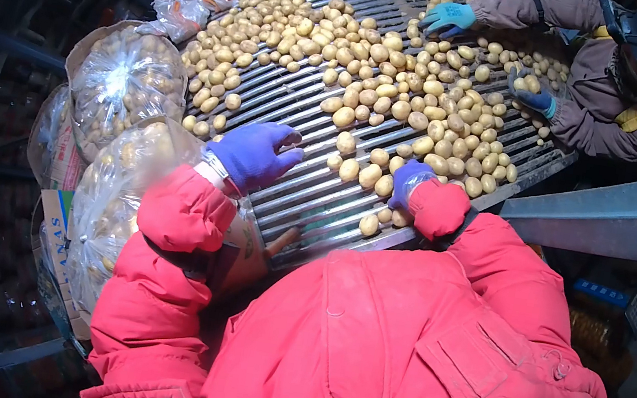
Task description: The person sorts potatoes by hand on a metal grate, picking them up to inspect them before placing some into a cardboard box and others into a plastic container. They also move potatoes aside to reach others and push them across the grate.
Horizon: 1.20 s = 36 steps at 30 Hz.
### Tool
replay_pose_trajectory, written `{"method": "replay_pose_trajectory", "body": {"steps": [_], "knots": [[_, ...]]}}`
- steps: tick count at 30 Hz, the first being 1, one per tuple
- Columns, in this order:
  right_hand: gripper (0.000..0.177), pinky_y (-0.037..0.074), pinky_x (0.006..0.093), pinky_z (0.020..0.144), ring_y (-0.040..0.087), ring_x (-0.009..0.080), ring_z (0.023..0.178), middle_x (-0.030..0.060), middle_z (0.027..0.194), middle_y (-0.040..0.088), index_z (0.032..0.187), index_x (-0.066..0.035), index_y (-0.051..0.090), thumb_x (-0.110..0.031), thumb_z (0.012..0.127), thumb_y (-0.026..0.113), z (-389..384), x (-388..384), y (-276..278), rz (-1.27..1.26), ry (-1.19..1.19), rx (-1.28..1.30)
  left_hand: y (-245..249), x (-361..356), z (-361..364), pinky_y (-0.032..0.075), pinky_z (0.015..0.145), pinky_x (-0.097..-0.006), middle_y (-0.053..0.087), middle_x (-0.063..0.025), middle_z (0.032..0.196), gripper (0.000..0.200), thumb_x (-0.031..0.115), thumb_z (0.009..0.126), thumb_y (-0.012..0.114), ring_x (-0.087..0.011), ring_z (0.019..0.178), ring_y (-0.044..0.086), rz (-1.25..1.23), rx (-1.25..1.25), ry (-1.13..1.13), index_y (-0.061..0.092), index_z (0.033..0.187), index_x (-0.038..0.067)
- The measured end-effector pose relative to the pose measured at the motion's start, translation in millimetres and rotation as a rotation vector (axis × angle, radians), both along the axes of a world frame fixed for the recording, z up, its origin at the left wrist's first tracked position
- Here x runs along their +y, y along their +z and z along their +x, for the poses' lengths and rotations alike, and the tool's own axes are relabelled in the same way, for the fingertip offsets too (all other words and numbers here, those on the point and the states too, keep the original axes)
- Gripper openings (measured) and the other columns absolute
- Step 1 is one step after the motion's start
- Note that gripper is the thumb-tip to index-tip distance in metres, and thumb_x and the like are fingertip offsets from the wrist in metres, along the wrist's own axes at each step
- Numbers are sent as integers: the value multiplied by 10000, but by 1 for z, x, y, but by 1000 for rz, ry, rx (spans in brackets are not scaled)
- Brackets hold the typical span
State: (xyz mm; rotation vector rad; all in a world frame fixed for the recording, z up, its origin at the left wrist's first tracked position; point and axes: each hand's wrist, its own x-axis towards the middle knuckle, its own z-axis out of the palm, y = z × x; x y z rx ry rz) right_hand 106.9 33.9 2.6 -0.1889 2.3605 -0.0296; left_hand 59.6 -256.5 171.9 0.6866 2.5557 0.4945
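My left hand (256, 155) wears a purple glove and hovers over the metal bars of a slatted table (300, 101). Its thumb and fingers are apart with nothing between them. In a matching glove, my right hand (410, 181) rests among potatoes (370, 176) near the table's front edge. Its fingers point down and are partly hidden, so their grip cannot be made out. Loose potatoes lie just left of it, and a few more (369, 225) sit below it. A large heap of potatoes (341, 46) spreads across the bars farther off.
Plastic-lined bags of potatoes (126, 80) stand along the left side, with a cardboard box (53, 242) beside them. Across the table, another person's teal-gloved hand (448, 18) touches the heap; their other hand (533, 95) holds potatoes. A metal chute (605, 213) juts out at right.
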Motion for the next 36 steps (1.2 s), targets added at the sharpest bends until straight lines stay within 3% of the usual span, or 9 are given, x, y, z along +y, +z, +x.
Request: {"method": "replay_pose_trajectory", "body": {"steps": [6, 10, 17, 18, 21, 29, 30, 33, 36], "knots": [[555, 493, 468, 976, 580, 334, 1191, 156, 1332, 584, 1201, -120, 690, -469, 776, 763, 31, 18, -19, -53, -97, 285, -7, -3, 2, 542, 810, -444, 716, -186, 981, 349, 342, 919, 640, -372, 919, 687, 89, 96, -20, 702, 1106, 54], [494, 469, 466, 992, 544, 340, 1198, 140, 1295, 595, 1163, -98, 700, -473, 842, 683, 34, 16, -26, -29, -1, 263, 7, 7, 1, 555, 858, -324, 734, -126, 1087, 396, 296, 956, 660, -189, 958, 705, -17, -77, 56, 662, 1247, 27], [435, 473, 458, 985, 529, 347, 1208, 119, 1256, 618, 1143, -142, 708, -471, 869, 634, 44, 29, -7, -213, 156, 274, -2, 1, -1, 554, 881, -329, 730, -136, 1115, 388, 271, 961, 659, -202, 986, 706, 22, -67, 21, 656, 1251, 14], [381, 468, 465, 982, 531, 345, 1189, 108, 1233, 617, 1116, -173, 713, -450, 864, 643, 55, 32, 4, -340, -80, 349, 0, 2, 0, 553, 888, -334, 727, -139, 1129, 389, 271, 961, 661, -207, 1001, 707, 14, -72, 30, 656, 1254, 15], [363, 473, 468, 980, 520, 342, 1208, 113, 1215, 610, 1083, -162, 712, -435, 847, 673, 50, 53, -18, -181, -355, 614, 6, 7, 2, 554, 894, -337, 724, -144, 1138, 391, 269, 961, 661, -215, 1007, 708, -21, -89, 41, 653, 1257, 13], [496, 523, 442, 972, 626, 319, 1137, 157, 1296, 615, 1145, -153, 726, -471, 764, 744, 8, 74, -6, -152, -14, 206, -1, 4, -1, 551, 911, -339, 717, -149, 1156, 396, 273, 964, 665, -222, 1035, 701, 13, -110, 16, 651, 1258, 8], [551, 526, 433, 969, 621, 323, 1157, 163, 1278, 643, 1166, -153, 730, -496, 735, 755, 8, 79, -48, -188, -72, 288, -4, 2, -3, 551, 912, -340, 717, -150, 1156, 397, 273, 964, 665, -223, 1036, 701, 20, -105, 8, 650, 1258, 6], [607, 529, 419, 976, 623, 336, 1141, 156, 1256, 640, 1210, -143, 702, -482, 713, 779, 5, 59, -1, -118, -182, 203, -9, -2, -1, 551, 837, -385, 719, -186, 1063, 394, 314, 935, 666, -292, 940, 700, 89, -47, -12, 684, 1188, 13], [556, 551, 407, 886, 678, 304, 1011, 173, 1092, 711, 1131, -121, 726, -495, 724, 789, -1, 72, -15, -346, -380, 271, -10, -2, 0, 551, 804, -407, 721, -205, 1021, 400, 338, 919, 666, -330, 901, 701, 114, -30, -20, 701, 1151, 14]]}}
